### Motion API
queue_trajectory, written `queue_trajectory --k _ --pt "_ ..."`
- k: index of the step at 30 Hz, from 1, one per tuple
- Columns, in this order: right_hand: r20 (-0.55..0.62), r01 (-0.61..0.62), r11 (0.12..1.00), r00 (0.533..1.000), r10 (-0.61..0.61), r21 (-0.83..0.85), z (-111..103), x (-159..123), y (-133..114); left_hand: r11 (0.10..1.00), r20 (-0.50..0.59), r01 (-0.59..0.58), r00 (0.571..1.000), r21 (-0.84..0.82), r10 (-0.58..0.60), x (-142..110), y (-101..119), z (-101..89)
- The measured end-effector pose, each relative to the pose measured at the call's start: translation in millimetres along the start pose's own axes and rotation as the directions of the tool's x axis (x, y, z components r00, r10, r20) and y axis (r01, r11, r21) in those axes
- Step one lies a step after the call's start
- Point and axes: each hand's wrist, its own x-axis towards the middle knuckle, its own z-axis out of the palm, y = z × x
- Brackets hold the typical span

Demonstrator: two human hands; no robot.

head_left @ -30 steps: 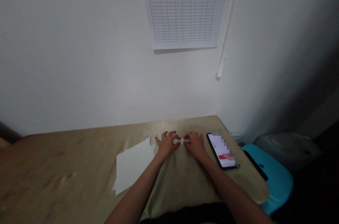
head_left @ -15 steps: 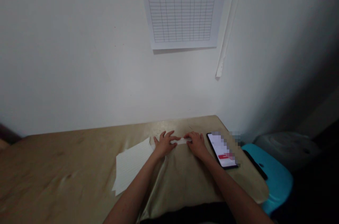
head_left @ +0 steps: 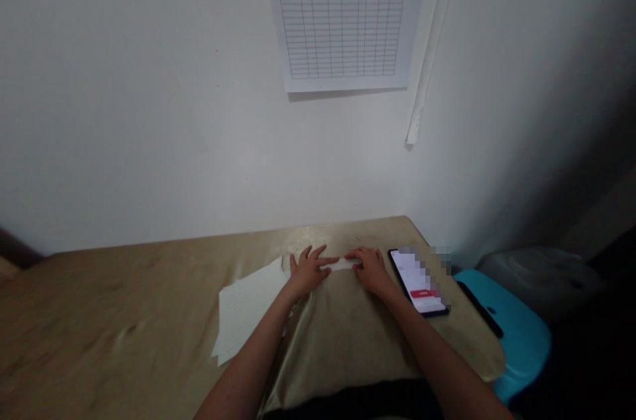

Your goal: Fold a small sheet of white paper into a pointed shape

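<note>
My left hand (head_left: 308, 269) lies flat on the table with its fingers spread, pressing on a small folded white paper (head_left: 344, 264). My right hand (head_left: 368, 267) rests on the paper's other end, fingers curled down onto it. The paper lies on a tan cloth (head_left: 342, 334) that covers the table. A stack of white sheets (head_left: 246, 311) sits just left of my left wrist. A phone (head_left: 418, 281) with a lit screen lies right of my right hand.
A printed table sheet (head_left: 342, 26) is taped to the white wall. A white strip (head_left: 422, 89) hangs beside it. A blue stool (head_left: 517, 334) with a dark object on it stands at the table's right end. The wall corner is at the right.
Both hands have slid slightly apart along the folded paper, and the fingers of my left hand have spread flatter. The phone and the sheets have not moved.
</note>
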Motion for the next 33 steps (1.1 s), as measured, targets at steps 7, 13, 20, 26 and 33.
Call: queue_trajectory --k 7,13,20,26,33 --pt "0.011 0.024 0.999 1.0 -0.024 -0.025 -5.0 -2.4 -7.4 1.0 -0.058 0.011 0.998 -0.014 -0.012 -2.2 2.0 4.5" --pt "-0.063 0.004 0.998 0.998 -0.008 -0.063 -2.8 -2.7 -16.5 1.0 -0.177 0.026 0.984 0.0 -0.026 -3.8 10.4 11.7" --pt "-0.118 -0.005 0.993 0.993 -0.009 -0.115 6.9 -0.9 -16.3 0.999 -0.232 0.054 0.971 0.003 -0.052 -2.1 17.9 19.0" --pt "-0.122 -0.026 0.996 0.992 0.015 -0.087 6.1 1.7 -16.4 0.998 -0.247 0.051 0.967 -0.048 -0.061 2.4 15.0 22.1" --pt "-0.057 -0.024 0.999 0.998 0.023 -0.025 -1.0 3.9 -10.6 0.994 -0.185 0.061 0.98 -0.087 -0.076 4.0 9.0 16.3"
